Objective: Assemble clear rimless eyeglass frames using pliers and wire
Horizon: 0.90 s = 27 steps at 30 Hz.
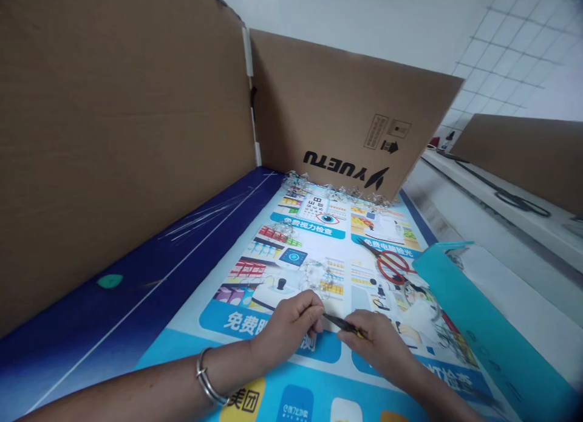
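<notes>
My left hand, with a silver bangle on its wrist, rests on a printed poster mat. Its fingers are pinched together on something small that I cannot make out. My right hand lies beside it, closed on a thin dark tool with a yellow grip, whose tip points toward the left fingertips. A clear beaded piece lies just beyond both hands.
Red-handled scissors lie on the mat to the right. A teal paper bag lies at the right edge. Clear beads are heaped along the far edge. Cardboard walls stand at left and behind.
</notes>
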Each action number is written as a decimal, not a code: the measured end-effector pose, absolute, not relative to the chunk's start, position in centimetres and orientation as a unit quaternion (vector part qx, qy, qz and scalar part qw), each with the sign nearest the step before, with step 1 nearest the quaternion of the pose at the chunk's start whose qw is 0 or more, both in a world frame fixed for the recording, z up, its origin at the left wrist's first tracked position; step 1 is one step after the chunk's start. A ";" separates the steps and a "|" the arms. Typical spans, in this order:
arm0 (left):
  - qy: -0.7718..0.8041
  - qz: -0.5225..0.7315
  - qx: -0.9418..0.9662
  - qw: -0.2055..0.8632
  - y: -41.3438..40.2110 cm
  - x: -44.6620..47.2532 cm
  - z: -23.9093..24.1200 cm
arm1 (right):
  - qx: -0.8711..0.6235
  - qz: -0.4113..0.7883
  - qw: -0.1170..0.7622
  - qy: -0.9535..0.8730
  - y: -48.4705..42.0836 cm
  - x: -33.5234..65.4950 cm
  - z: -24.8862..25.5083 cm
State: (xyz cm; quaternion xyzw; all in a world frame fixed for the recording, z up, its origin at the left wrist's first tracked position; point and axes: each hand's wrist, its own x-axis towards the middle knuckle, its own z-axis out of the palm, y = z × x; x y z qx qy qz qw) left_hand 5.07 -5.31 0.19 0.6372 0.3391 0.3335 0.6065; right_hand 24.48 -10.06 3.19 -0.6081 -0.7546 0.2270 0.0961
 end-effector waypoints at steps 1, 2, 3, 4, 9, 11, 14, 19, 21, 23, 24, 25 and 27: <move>0.339 0.337 0.635 0.607 -5.3 5.1 0.2 | -0.612 0.228 0.090 -0.752 -10.0 24.5 3.1; 0.339 0.343 0.632 0.607 -5.3 5.1 0.2 | -0.613 0.231 0.085 -0.751 -9.9 24.4 3.0; 0.338 0.347 0.629 0.608 -5.3 5.2 0.2 | -0.613 0.239 0.081 -0.749 -9.8 24.4 2.9; 0.339 0.348 0.626 0.610 -5.3 5.2 0.2 | -0.614 0.239 0.080 -0.748 -9.6 24.5 2.7; 0.358 0.366 0.604 0.611 -5.0 5.5 0.1 | -0.596 0.254 0.064 -0.759 -8.6 25.2 1.4; 0.364 0.364 0.597 0.615 -4.9 5.5 0.1 | -0.590 0.259 0.050 -0.763 -8.2 25.6 0.8; 0.359 0.358 0.597 0.622 -4.8 5.4 0.2 | -0.594 0.262 0.047 -0.760 -8.0 26.0 0.4; 0.363 0.349 0.600 0.622 -4.7 5.4 0.1 | -0.596 0.264 0.061 -0.756 -8.5 25.7 1.0; 0.362 0.340 0.606 0.622 -4.8 5.3 0.0 | -0.597 0.265 0.071 -0.754 -8.6 25.5 1.3; 0.350 0.333 0.609 0.630 -4.8 5.2 0.0 | -0.590 0.270 0.082 -0.756 -8.7 25.4 1.4; 0.342 0.329 0.610 0.635 -4.9 5.2 0.0 | -0.587 0.272 0.087 -0.758 -8.7 25.4 1.4; 0.336 0.326 0.611 0.639 -4.9 5.1 -0.1 | -0.584 0.273 0.092 -0.759 -8.6 25.4 1.4; 0.330 0.319 0.613 0.643 -4.9 5.0 -0.2 | -0.581 0.271 0.098 -0.762 -8.7 25.4 1.4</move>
